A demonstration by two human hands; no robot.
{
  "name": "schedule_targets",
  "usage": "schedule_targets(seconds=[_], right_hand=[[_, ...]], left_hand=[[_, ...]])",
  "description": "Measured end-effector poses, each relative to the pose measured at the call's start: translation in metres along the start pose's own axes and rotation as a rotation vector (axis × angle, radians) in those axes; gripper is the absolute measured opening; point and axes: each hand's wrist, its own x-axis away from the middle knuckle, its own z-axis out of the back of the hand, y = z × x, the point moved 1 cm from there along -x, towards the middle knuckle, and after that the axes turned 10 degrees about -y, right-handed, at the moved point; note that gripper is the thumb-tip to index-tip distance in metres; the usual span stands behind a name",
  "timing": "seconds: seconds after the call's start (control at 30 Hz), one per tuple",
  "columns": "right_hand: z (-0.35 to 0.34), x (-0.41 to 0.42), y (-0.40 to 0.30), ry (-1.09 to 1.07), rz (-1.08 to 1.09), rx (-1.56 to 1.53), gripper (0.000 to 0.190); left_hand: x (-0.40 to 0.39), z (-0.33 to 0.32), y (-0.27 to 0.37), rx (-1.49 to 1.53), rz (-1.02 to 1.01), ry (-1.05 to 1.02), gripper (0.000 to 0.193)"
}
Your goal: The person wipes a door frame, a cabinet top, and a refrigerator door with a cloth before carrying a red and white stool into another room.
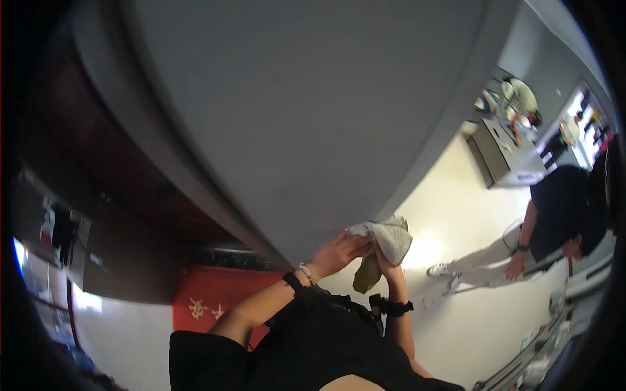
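A grey wall end rises close in front of me. At its lower right edge, both my hands are on a bunched white terry cloth. My left hand reaches across from the left, its fingers at the cloth's near side. Under the cloth's right part, my right hand grips it from below. A soft-looking olive-green item hangs between my hands, by the right palm; whether it is a second cloth cannot be told. Folds of the cloth hide some fingertips.
A red doormat with gold characters lies left by a dark door. On the right, a person in dark top bends over a long handle. Farther off, another person leans over a low grey cabinet. Pale floor tiles run between.
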Motion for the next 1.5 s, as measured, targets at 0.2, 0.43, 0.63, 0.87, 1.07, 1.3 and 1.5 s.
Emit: schedule_targets(seconds=[0.2,0.43,0.63,0.87,1.07,1.3,1.5], right_hand=[[-0.036,-0.016,0.085,-0.12,-0.342,-0.213,0.029],[-0.083,-0.057,-0.054,-0.496,-0.204,-0.204,0.023],[-0.129,-0.076,-0.119,-0.433,0.331,-0.355,0.026],[-0.07,-0.066,-0.069,-0.709,-0.023,0.015,0.031],[-0.009,-0.053,-0.048,-0.375,-0.248,-0.139,0.036],[-0.025,-0.045,-0.034,-0.617,-0.159,0.078,0.042],[0.013,-0.04,-0.111,-0.127,0.28,0.063,0.029]], left_hand=[[0.019,-0.015,-0.025,0.139,0.154,-0.063,0.029],[0.041,0.082,-0.008,0.141,0.591,0.463,0.025],[0.053,0.152,-0.013,-0.235,0.521,0.677,0.017],[0.057,0.13,-0.048,-0.366,0.591,0.768,0.016],[0.05,0.095,-0.063,-0.493,0.51,0.882,0.03],[0.018,0.095,-0.035,-0.107,0.521,0.689,0.027],[-0.053,0.145,0.01,-0.246,-0.001,0.774,0.032]])
